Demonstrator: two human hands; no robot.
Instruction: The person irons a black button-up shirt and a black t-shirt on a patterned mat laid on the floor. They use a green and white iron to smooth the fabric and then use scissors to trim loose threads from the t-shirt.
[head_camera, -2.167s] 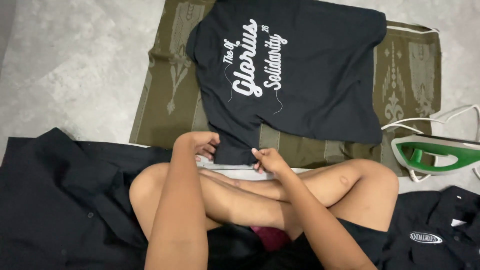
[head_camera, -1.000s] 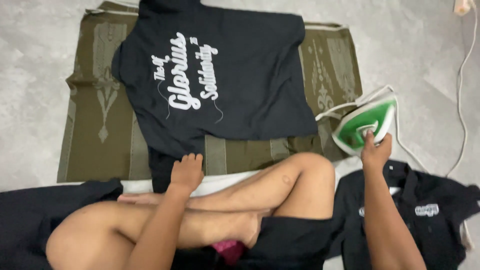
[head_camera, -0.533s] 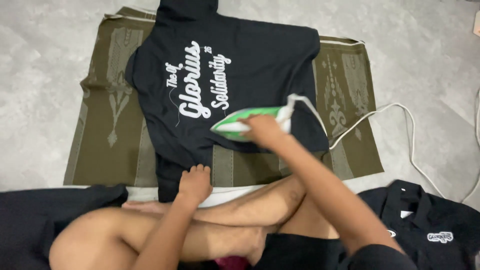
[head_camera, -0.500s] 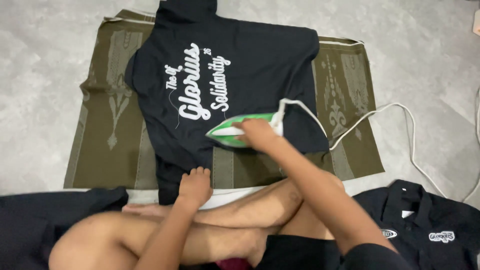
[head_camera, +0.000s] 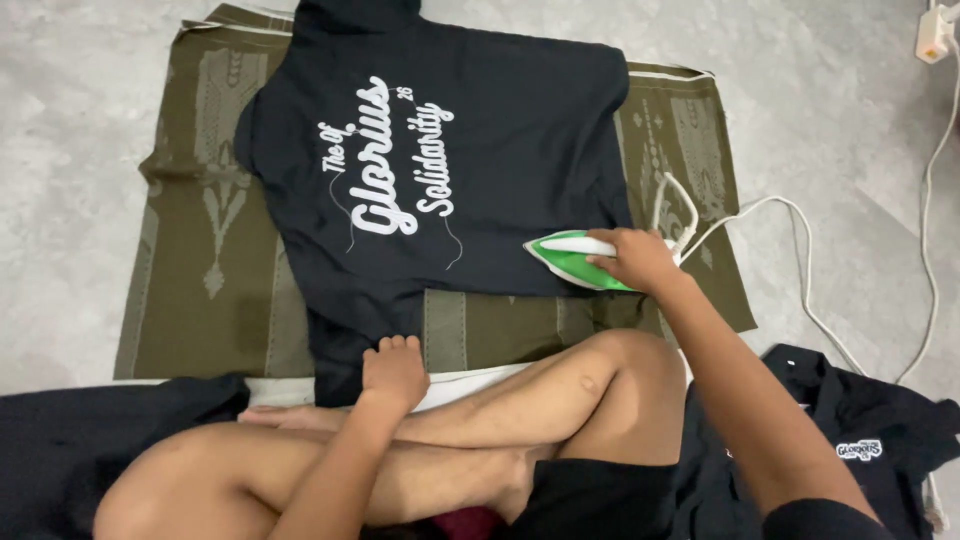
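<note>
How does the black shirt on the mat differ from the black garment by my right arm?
The shirt lies spread flat on the olive mat; the garment sits crumpled on the bare floor. The shirt shows large white lettering across it; the garment shows only a small white patch. The right hand holds the green iron on the shirt and the left hand presses its near edge; neither hand is on the garment. Both are black.

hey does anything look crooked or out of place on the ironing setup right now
The black T-shirt lies askew, turned at an angle to the olive mat, its top edge spilling past the mat's far end. The iron's white cord trails loose across the floor.
</note>
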